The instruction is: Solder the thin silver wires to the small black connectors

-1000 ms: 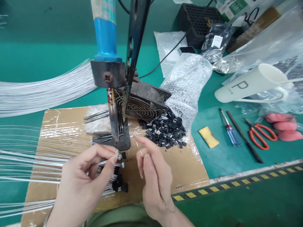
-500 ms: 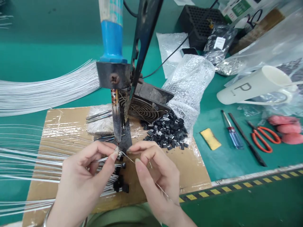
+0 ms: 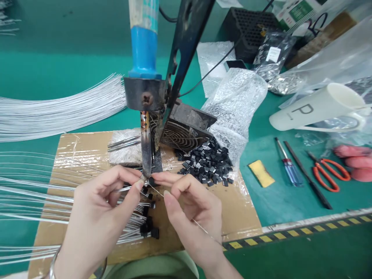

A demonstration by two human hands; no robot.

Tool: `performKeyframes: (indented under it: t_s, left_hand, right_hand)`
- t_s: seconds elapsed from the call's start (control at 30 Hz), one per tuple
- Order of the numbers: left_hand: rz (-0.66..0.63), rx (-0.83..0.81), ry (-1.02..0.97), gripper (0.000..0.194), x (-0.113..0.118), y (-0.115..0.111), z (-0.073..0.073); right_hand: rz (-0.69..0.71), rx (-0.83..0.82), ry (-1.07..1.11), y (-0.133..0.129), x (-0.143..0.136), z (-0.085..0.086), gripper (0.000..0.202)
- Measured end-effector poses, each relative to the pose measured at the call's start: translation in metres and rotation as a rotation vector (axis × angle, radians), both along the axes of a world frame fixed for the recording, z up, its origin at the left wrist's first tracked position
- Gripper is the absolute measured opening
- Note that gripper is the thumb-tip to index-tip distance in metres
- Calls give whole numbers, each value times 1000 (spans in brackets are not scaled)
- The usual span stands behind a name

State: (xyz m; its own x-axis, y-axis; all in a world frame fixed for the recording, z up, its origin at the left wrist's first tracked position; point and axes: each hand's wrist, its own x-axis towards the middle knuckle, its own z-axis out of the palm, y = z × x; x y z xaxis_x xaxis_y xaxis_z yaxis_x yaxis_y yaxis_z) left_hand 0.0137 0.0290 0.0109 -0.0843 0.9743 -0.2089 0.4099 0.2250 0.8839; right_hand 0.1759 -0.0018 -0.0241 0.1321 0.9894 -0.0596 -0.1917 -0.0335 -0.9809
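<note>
A soldering iron [image 3: 144, 50] with a blue handle is clamped tip-down in a black stand [image 3: 186, 42]. My left hand [image 3: 107, 209] is closed in a pinch on a thin white wire right at the iron's tip; the wire's end is hidden by the fingers. My right hand [image 3: 193, 209] is closed on a strand of solder wire [image 3: 157, 190], which runs from the tip through the fingers and out over the wrist. A small black connector [image 3: 151, 181] sits by my right index fingertip; whether I hold it, I cannot tell. Below lie white wires with black connectors [image 3: 147, 226] on their ends.
Loose black connectors [image 3: 207, 162] are heaped on the cardboard [image 3: 238, 209], beside a fan [image 3: 183, 133]. A bundle of white wires [image 3: 58, 114] lies left. Rightward are a yellow sponge [image 3: 260, 173], screwdriver [image 3: 290, 170], black rod-like tool [image 3: 312, 182], orange-handled pliers [image 3: 331, 174] and white mug [image 3: 314, 108].
My right hand has moved slightly left and up, bringing its index fingertip against the area under the iron's tip. The left hand keeps its pinch, now closer beneath the tip. The view has shifted slightly.
</note>
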Motion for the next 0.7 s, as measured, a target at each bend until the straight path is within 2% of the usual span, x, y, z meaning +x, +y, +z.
performKeyframes:
  t_s: [0.4, 0.7]
  left_hand:
    - [18, 19, -6, 12, 3, 7, 4]
    - [22, 21, 13, 11, 1, 3, 5]
  right_hand:
    - [14, 1, -38, 7, 2, 5, 22]
    - [24, -3, -28, 8, 2, 7, 23]
